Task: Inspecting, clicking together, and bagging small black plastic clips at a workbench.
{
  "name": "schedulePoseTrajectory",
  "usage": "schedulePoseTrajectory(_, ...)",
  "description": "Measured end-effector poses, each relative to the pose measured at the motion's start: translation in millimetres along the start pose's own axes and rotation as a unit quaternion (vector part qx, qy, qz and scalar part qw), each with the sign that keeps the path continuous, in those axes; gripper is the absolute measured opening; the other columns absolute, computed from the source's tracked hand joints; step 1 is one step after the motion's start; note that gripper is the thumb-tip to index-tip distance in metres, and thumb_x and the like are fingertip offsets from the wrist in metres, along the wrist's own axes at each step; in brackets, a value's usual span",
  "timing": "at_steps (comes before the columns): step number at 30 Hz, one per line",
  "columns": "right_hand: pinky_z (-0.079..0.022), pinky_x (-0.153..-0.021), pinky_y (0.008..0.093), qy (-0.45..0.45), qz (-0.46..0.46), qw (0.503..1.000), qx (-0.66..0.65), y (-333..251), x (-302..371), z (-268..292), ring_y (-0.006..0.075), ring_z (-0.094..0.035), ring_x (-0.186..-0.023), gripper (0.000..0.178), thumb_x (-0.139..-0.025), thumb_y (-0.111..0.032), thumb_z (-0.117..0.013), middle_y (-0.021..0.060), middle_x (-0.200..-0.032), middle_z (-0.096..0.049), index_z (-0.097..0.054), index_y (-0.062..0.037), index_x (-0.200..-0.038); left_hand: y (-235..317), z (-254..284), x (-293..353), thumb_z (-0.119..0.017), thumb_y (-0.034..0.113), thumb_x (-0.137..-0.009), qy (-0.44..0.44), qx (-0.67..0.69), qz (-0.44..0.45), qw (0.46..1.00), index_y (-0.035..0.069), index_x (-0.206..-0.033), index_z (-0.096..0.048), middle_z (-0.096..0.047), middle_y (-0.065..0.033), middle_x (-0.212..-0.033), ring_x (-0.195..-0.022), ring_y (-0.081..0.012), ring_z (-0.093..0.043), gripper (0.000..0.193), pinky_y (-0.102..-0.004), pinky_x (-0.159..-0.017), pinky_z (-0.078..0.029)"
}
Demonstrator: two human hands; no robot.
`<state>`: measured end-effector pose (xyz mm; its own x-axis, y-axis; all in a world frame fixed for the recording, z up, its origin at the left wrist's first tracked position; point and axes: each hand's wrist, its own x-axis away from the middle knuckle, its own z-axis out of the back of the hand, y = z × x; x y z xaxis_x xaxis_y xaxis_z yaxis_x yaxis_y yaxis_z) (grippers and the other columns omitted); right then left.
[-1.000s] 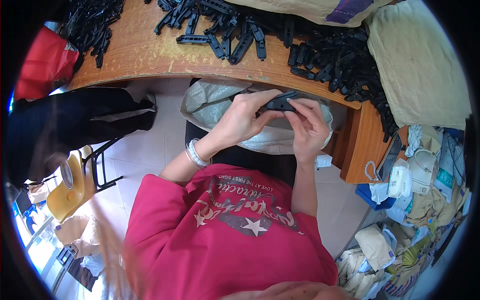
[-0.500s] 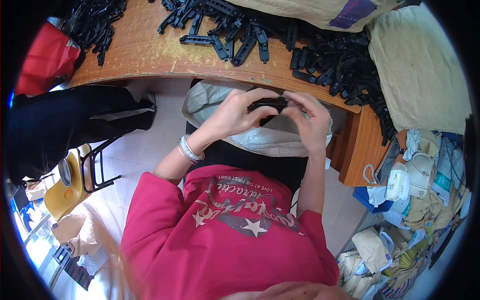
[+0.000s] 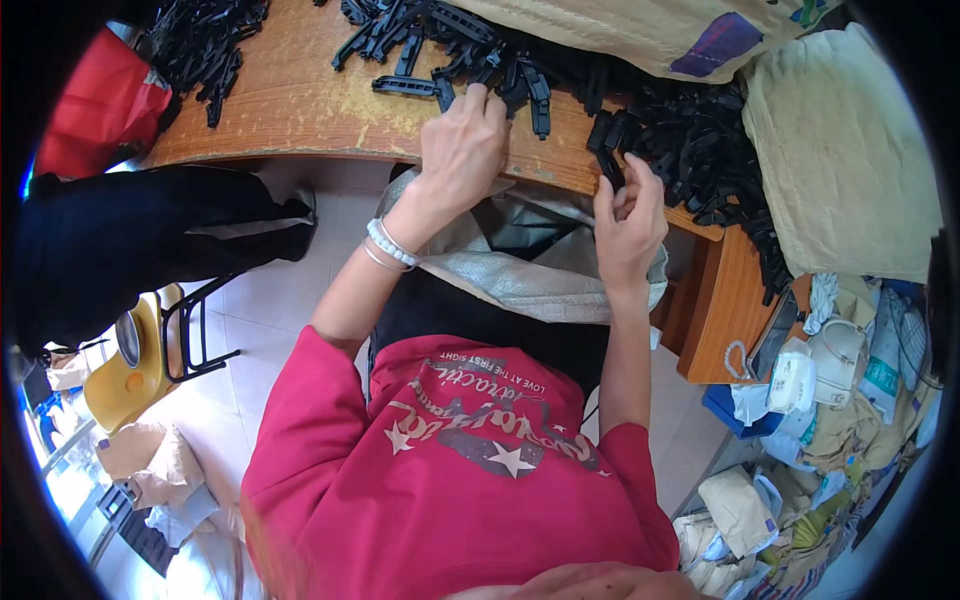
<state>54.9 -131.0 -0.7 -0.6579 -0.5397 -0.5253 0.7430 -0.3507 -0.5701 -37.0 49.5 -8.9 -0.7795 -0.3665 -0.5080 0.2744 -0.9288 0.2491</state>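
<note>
My left hand point(image 3: 463, 148) reaches over the table edge with its fingers curled down onto the near side of a heap of black plastic parts point(image 3: 465, 30). The fingertips close on a long, slotted part there, mostly hidden by the hand. To the right, my right hand point(image 3: 634, 225) is at the table edge, thumb and forefinger on either side of a small black plastic piece point(image 3: 608, 164). That piece lies against a second heap of black parts point(image 3: 690, 140). Below both hands, an open whitish woven sack point(image 3: 520, 285) rests at my lap, its inside dark.
The wooden table point(image 3: 300, 110) curves across the front. Large tan sacks point(image 3: 850, 150) stand at the right, and a red bag point(image 3: 100, 105) at the left. More black parts point(image 3: 200, 45) lie far left. Beside me are a yellow chair point(image 3: 135, 370) and a dark-clothed person's leg point(image 3: 150, 250).
Both hands have moved apart from above the sack, where they held a black part together. The left went up to the far heap, the right to the heap at right. That part is no longer visible between them.
</note>
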Motion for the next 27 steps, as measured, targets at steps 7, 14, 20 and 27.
schedulePoseTrajectory(7,-0.044,-0.05,0.0193,0.016,-0.126,0.978,-0.165,-6,8,-3,0.0056,-0.052,-0.059,0.03,-0.081,0.007,-0.057,0.0075,-0.086,-0.059,-0.053,0.0051,-0.111,22,15,19,-0.071,0.004,-0.079,0.017,0.362,0.146,0.921,-0.001,-0.093,-0.057,-0.065,-0.0101,-0.09,-0.068,-0.0164,-0.063,0.021,-0.0257,-0.058,-0.05)
schedulePoseTrajectory(14,-0.048,-0.051,0.0195,-0.031,-0.3,0.841,-0.449,-35,4,14,0.0079,-0.059,-0.063,0.022,-0.09,-0.001,-0.05,0.0124,-0.093,-0.064,-0.05,0.0056,-0.111,33,25,16,-0.059,0.013,-0.092,-0.216,0.673,0.326,0.628,-0.006,-0.11,-0.063,-0.063,-0.0056,-0.075,-0.059,-0.0091,-0.058,0.027,-0.0216,-0.052,-0.049)
schedulePoseTrajectory(20,-0.055,-0.077,0.0261,-0.071,-0.267,0.849,-0.449,-44,6,19,0.0185,-0.067,-0.081,0.018,-0.088,0.008,-0.055,0.0159,-0.098,-0.065,-0.06,0.0104,-0.105,30,27,15,-0.055,0.018,-0.094,-0.25,0.681,0.311,0.614,-0.005,-0.101,-0.068,-0.061,-0.006,-0.066,-0.053,-0.0105,-0.057,0.027,-0.0225,-0.047,-0.048)
schedulePoseTrajectory(27,-0.055,-0.073,0.0248,-0.074,-0.122,0.947,-0.288,-40,12,17,0.0164,-0.065,-0.079,0.016,-0.082,0.01,-0.061,0.0121,-0.098,-0.064,-0.066,0.0065,-0.097,24,39,8,-0.057,0.02,-0.093,-0.321,0.578,0.224,0.716,-0.002,-0.095,-0.068,-0.06,-0.0032,-0.062,-0.053,-0.0078,-0.056,0.025,-0.0234,-0.047,-0.046)
